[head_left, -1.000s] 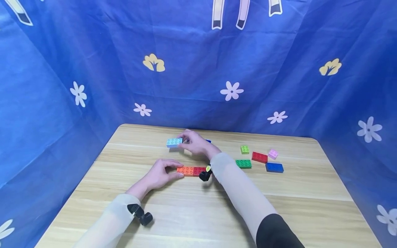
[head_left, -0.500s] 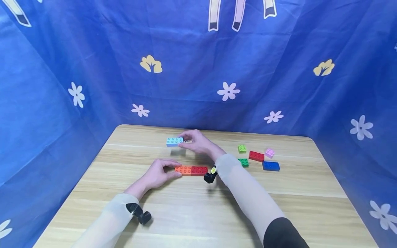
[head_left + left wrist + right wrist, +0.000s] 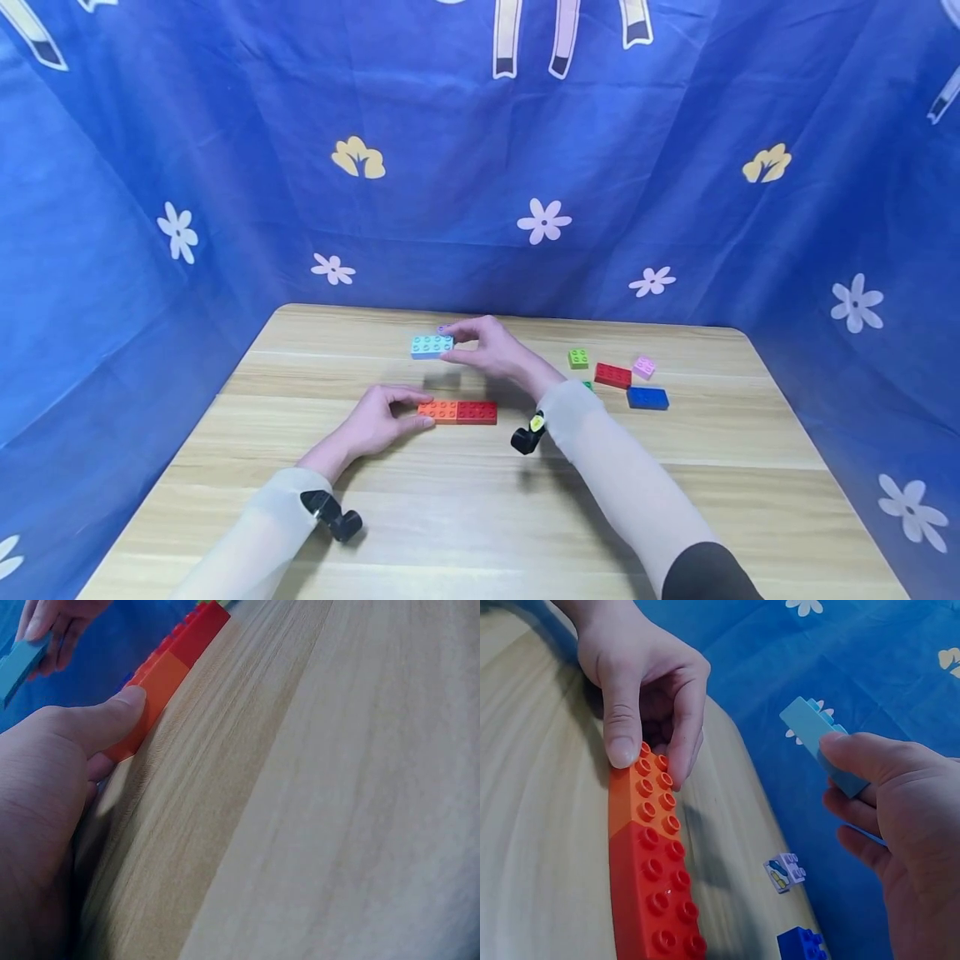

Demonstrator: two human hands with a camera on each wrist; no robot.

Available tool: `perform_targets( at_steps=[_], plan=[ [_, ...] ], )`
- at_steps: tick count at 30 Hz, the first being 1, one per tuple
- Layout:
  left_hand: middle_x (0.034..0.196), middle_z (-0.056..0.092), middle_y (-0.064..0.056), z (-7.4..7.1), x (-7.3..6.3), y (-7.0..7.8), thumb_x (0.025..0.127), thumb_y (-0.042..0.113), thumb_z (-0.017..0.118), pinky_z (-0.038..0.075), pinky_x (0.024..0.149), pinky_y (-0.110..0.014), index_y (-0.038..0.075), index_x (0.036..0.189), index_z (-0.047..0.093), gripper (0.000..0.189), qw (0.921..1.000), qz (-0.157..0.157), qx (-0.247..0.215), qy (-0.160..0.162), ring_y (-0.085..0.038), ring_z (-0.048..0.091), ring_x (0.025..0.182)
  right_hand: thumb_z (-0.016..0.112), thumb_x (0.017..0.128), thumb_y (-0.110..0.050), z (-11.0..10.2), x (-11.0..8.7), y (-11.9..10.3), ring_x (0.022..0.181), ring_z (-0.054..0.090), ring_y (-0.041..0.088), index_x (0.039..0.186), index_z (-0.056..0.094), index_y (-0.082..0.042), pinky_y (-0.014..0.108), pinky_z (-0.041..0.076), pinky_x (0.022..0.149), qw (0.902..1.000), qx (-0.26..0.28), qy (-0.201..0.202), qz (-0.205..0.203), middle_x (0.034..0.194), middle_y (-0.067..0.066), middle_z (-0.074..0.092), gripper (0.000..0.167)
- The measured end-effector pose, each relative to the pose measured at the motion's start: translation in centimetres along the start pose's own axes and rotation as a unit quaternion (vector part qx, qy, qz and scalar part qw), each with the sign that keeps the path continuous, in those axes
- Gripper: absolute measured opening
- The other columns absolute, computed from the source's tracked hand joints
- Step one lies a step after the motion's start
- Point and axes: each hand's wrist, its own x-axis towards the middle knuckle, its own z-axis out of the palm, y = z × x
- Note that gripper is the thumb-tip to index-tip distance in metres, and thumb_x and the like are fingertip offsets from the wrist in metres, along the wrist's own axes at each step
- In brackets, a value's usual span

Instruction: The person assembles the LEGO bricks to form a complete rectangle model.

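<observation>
At twelve o'clock from the orange brick [image 3: 442, 412], above the worktop [image 3: 450, 517], my right grip [image 3: 495, 352] pinches a light-blue brick [image 3: 430, 347], studded on top in two rows of four. My left grip [image 3: 371, 423] pinches the orange one's nine-o'clock end; a red brick [image 3: 477, 412] abuts at three. A lilac brick [image 3: 781, 873] is printed in blue and yellow.

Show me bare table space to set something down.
Bare tabletop: between left sleeve and right sleeve, nearer than the orange brick; also right of the right sleeve, nearer than the blue brick. Crowded: around the orange brick and the pink brick.
</observation>
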Motion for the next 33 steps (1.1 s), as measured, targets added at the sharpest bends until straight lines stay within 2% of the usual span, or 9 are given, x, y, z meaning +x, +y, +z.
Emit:
perform_targets(
  at_steps=[4, 6, 10, 14, 20, 26, 33],
  plan=[
    [0.131, 0.073, -0.007, 0.0, 0.0, -0.1, 0.084, 0.035, 0.092, 0.043, 0.114, -0.053, 0.020, 0.121, 0.081, 0.041, 1.0000, 0.001, -0.001, 0.001, -0.032, 0.063, 0.128, 0.084, 0.094, -0.022, -0.4, -1.1, -0.1, 0.112, 0.068, 0.024, 0.136, 0.072, -0.006, 0.049, 0.054, 0.099, 1.0000, -0.003, 0.006, 0.007, 0.121, 0.002, 0.076, 0.046],
    [0.130, 0.073, -0.007, 0.1, -0.1, -0.1, 0.084, 0.035, 0.092, 0.042, 0.114, -0.053, 0.021, 0.120, 0.081, 0.041, 1.0000, 0.001, -0.001, 0.000, -0.032, 0.063, 0.128, 0.084, 0.094, -0.023, -0.6, -1.7, -0.1, 0.108, 0.068, 0.023, 0.136, 0.071, -0.006, 0.045, 0.055, 0.095, 0.9998, -0.008, 0.010, 0.017, 0.115, -0.001, 0.076, 0.047],
    [0.130, 0.073, -0.007, 0.0, -0.1, 0.0, 0.084, 0.036, 0.092, 0.041, 0.115, -0.056, 0.020, 0.120, 0.081, 0.041, 1.0000, 0.003, 0.001, 0.001, -0.034, 0.064, 0.127, 0.083, 0.095, -0.027, -0.9, -2.9, -0.3, 0.105, 0.068, 0.018, 0.138, 0.070, -0.007, 0.037, 0.056, 0.092, 0.9995, -0.009, 0.016, 0.027, 0.115, -0.003, 0.076, 0.049],
    [0.129, 0.073, -0.008, 0.0, -0.1, -0.1, 0.084, 0.035, 0.092, 0.040, 0.115, -0.056, 0.019, 0.120, 0.081, 0.041, 1.0000, 0.007, 0.003, 0.000, -0.034, 0.064, 0.127, 0.082, 0.096, -0.028, -1.1, -4.1, -0.3, 0.109, 0.068, 0.017, 0.137, 0.071, -0.006, 0.038, 0.055, 0.096, 0.9993, -0.011, 0.018, 0.031, 0.116, -0.002, 0.075, 0.048],
    [0.129, 0.073, -0.008, 0.1, -0.3, -0.2, 0.084, 0.033, 0.092, 0.040, 0.115, -0.056, 0.018, 0.120, 0.081, 0.041, 1.0000, 0.004, 0.002, 0.001, -0.034, 0.064, 0.126, 0.081, 0.096, -0.024, -0.7, -5.5, 0.3, 0.112, 0.068, 0.015, 0.135, 0.072, -0.006, 0.050, 0.052, 0.105, 0.9994, -0.017, 0.019, 0.023, 0.117, -0.001, 0.075, 0.044],
    [0.129, 0.073, -0.008, 0.1, -0.2, -0.3, 0.084, 0.032, 0.092, 0.041, 0.115, -0.056, 0.017, 0.119, 0.081, 0.039, 1.0000, 0.001, -0.006, 0.003, -0.034, 0.064, 0.126, 0.081, 0.096, -0.025, 0.2, -6.6, 1.2, 0.114, 0.067, 0.014, 0.136, 0.071, -0.007, 0.042, 0.051, 0.106, 0.9989, -0.013, 0.020, 0.041, 0.116, -0.004, 0.075, 0.045],
    [0.131, 0.072, -0.008, 0.0, 0.0, -0.1, 0.084, 0.032, 0.093, 0.041, 0.115, -0.056, 0.018, 0.118, 0.081, 0.039, 1.0000, 0.002, -0.008, -0.002, -0.034, 0.063, 0.127, 0.081, 0.097, -0.027, 1.3, -7.5, 1.9, 0.118, 0.066, 0.013, 0.135, 0.072, -0.010, 0.038, 0.051, 0.106, 0.9982, -0.003, 0.015, 0.058, 0.124, -0.004, 0.074, 0.043]
  ],
)
